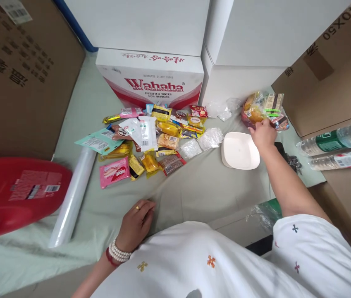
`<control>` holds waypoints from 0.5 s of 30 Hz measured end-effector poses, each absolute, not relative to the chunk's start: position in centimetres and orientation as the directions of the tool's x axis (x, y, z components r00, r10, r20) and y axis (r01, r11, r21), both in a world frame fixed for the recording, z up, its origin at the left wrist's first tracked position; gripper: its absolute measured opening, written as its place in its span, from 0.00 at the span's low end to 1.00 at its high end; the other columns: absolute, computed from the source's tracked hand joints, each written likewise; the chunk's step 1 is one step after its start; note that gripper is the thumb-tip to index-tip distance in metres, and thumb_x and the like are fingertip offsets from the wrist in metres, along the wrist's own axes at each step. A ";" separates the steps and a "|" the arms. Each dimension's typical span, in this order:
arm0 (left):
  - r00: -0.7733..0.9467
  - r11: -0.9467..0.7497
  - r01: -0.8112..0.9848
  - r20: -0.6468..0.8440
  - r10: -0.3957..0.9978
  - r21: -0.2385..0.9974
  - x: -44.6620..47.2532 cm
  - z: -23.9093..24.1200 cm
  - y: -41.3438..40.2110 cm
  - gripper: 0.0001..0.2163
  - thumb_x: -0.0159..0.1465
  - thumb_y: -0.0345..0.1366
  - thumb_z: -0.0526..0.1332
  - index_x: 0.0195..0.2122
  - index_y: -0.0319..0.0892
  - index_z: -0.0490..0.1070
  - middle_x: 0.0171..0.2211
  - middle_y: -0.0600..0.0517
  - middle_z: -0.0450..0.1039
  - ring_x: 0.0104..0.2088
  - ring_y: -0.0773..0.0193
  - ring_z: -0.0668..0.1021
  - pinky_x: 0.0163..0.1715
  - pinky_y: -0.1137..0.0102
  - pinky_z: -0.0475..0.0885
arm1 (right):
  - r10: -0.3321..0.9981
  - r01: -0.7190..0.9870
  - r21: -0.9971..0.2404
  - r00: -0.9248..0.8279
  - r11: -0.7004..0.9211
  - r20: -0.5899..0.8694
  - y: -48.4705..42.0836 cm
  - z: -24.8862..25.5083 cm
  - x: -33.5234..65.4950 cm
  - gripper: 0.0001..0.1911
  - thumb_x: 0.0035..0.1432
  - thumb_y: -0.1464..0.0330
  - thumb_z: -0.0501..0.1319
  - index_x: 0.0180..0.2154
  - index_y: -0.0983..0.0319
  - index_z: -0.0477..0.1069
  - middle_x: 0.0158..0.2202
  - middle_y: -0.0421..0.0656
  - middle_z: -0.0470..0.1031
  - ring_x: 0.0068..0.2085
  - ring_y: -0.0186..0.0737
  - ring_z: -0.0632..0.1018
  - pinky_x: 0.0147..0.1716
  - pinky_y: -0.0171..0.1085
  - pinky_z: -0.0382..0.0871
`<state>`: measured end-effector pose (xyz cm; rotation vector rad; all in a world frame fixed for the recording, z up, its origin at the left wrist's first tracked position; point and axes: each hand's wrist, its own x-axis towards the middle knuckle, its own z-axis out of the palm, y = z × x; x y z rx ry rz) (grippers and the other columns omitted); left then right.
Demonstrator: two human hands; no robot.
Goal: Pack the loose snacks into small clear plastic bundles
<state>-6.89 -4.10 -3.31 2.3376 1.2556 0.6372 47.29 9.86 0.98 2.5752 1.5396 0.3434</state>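
Packets (168, 128) lie outside the bowl (239, 153); right hand (265, 135) half-curls at bagged snacks (252, 109), left hand (137, 221) curls loosely; both grips unclear.

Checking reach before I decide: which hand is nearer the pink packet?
Left. The left hand is below and right of the pink packet in view; the right hand is farther off, past the white bowl.

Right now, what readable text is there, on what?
"Wahaha®": red-and-white carton
"PURIFIED WATER FOR DRINKING": same carton
"娃哈哈": carton's top, inverted
"nabati": pink packet
"40X50": right cardboard box
Too small or blurred: carton code, left cardboard box, red container, bottles, most other wrappers.
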 end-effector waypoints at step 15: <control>0.276 -0.362 0.824 0.250 0.928 0.436 -10.7 -2.2 -5.3 0.09 0.66 0.35 0.57 0.43 0.53 0.75 0.40 0.53 0.80 0.37 0.55 0.83 0.37 0.59 0.81 | 0.842 0.805 0.250 0.529 -0.538 0.108 10.6 1.3 58.2 0.21 0.72 0.64 0.56 0.52 0.77 0.75 0.49 0.62 0.70 0.38 0.39 0.65 0.38 0.43 0.51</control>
